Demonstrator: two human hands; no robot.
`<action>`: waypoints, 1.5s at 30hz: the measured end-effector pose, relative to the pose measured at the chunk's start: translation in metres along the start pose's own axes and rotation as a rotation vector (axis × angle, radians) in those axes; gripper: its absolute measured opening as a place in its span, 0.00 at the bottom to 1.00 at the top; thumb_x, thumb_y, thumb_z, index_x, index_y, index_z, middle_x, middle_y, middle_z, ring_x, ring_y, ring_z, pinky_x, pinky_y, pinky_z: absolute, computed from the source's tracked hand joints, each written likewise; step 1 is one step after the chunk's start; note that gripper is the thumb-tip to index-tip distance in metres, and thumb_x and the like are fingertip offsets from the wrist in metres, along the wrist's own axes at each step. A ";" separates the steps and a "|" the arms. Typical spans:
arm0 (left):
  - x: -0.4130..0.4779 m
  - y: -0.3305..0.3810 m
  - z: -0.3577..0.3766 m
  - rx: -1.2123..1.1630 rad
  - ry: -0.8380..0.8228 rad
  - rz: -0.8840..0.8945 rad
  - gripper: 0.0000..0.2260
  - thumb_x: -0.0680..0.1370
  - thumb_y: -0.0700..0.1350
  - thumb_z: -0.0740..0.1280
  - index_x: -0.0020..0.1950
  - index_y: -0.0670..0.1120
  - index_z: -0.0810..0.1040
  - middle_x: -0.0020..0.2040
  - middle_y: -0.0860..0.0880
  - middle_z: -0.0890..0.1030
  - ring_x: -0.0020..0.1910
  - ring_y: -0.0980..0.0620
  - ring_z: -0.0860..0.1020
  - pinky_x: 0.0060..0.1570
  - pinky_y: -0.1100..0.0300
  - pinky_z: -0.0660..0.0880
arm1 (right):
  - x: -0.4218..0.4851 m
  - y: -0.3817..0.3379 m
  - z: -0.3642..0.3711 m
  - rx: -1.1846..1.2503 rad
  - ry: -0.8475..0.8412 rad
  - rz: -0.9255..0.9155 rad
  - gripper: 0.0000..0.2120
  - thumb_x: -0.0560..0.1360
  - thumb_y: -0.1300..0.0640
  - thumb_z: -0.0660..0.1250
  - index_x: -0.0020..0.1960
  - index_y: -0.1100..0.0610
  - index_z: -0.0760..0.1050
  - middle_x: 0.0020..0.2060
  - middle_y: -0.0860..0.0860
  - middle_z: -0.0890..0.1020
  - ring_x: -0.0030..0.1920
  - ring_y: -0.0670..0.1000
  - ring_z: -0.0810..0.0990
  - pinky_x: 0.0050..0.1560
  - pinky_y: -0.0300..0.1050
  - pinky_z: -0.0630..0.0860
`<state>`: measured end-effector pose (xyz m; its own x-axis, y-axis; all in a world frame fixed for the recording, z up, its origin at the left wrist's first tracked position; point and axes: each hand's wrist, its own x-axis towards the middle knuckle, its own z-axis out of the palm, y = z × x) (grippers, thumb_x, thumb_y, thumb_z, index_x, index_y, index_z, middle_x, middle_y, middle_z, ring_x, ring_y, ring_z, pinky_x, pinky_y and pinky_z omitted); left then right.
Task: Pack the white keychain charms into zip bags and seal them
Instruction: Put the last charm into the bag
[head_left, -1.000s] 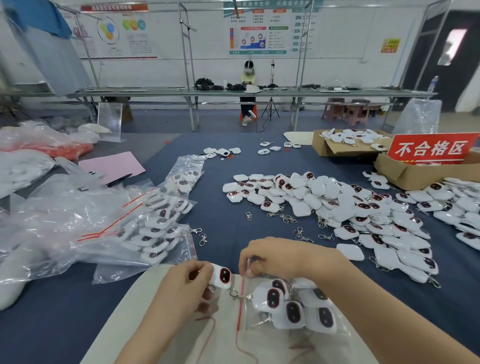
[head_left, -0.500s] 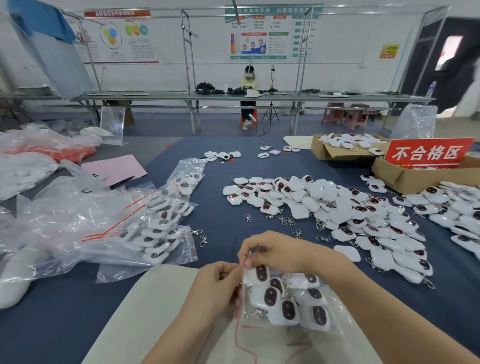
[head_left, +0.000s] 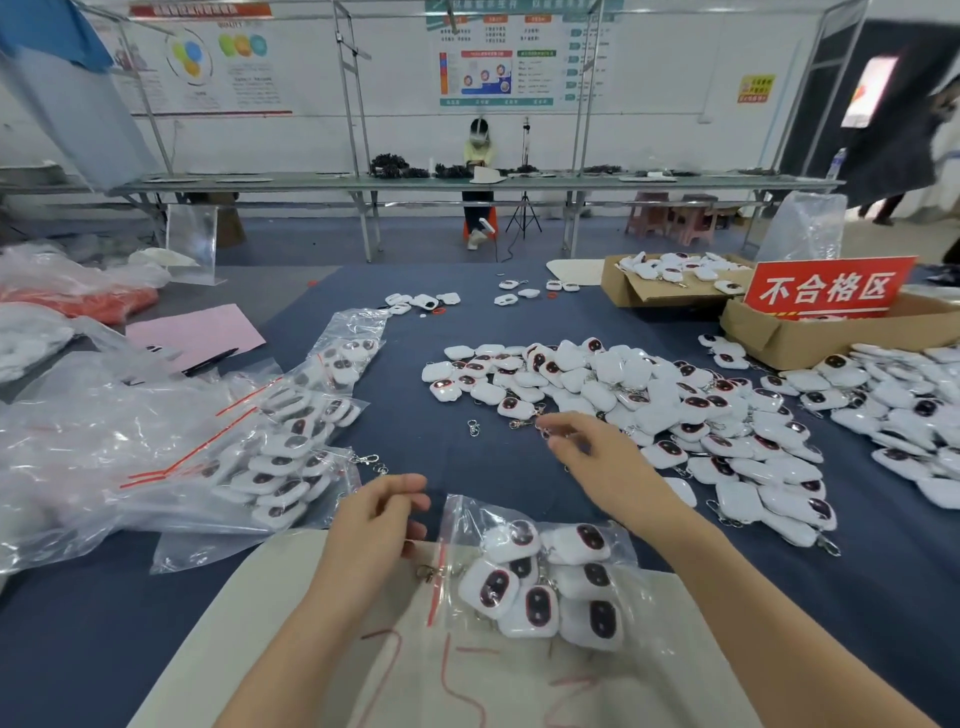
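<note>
Two bare hands work over a table covered in dark blue cloth. At 6 o'clock, nearest the viewer, a clear zip bag lies flat on a cream sheet, holding about seven white keychain charms with dark oval faces. Its mouth, edged by a red seal strip, points to 9 o'clock, and a gold clasp pokes out past that edge.

The left hand sits just beside the mouth, fingers loosely curled, fingertips at the plastic's corner; whether they pinch it cannot be told. The right hand is stretched toward 12 o'clock, well clear of the bag, fingers extended and slightly spread, blurred, with their tips at the near edge of the loose pile of charms.

That pile spreads from the centre toward 3 o'clock, and a second pile runs off the right edge. At 9 o'clock, filled bags overlap in a heap whose edge comes close to the left hand. At 1 to 2 o'clock stand cardboard boxes, one carrying a red sign.

Bare cloth shows between the two hands, between the heap and the loose pile, where a stray clasp lies, and in a narrow lane toward 12 o'clock.
</note>
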<state>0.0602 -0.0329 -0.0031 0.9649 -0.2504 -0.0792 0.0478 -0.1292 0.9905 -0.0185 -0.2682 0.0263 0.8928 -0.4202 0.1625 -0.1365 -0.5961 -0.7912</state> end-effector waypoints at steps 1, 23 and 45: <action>0.004 -0.002 0.004 -0.069 0.006 -0.020 0.15 0.82 0.32 0.59 0.51 0.47 0.83 0.45 0.49 0.85 0.30 0.57 0.79 0.29 0.65 0.75 | -0.001 0.009 -0.003 -0.048 0.061 0.030 0.14 0.82 0.56 0.62 0.64 0.44 0.76 0.59 0.43 0.79 0.56 0.43 0.75 0.58 0.40 0.70; 0.095 0.008 0.092 -0.649 -0.190 -0.199 0.08 0.84 0.36 0.60 0.58 0.42 0.79 0.42 0.48 0.84 0.38 0.55 0.83 0.41 0.64 0.82 | -0.005 0.077 -0.009 -0.558 0.418 0.226 0.22 0.80 0.51 0.63 0.74 0.49 0.68 0.66 0.55 0.74 0.67 0.58 0.69 0.70 0.54 0.61; 0.061 -0.001 0.116 -0.087 -0.475 0.129 0.09 0.81 0.42 0.69 0.58 0.51 0.84 0.47 0.46 0.87 0.43 0.55 0.82 0.47 0.65 0.79 | 0.010 0.064 0.010 0.518 -0.045 -0.128 0.36 0.75 0.68 0.71 0.68 0.32 0.67 0.64 0.35 0.77 0.63 0.45 0.80 0.66 0.45 0.76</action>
<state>0.0889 -0.1596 -0.0219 0.7412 -0.6709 0.0220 -0.0236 0.0067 0.9997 -0.0139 -0.3033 -0.0283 0.9076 -0.3292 0.2605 0.1944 -0.2205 -0.9558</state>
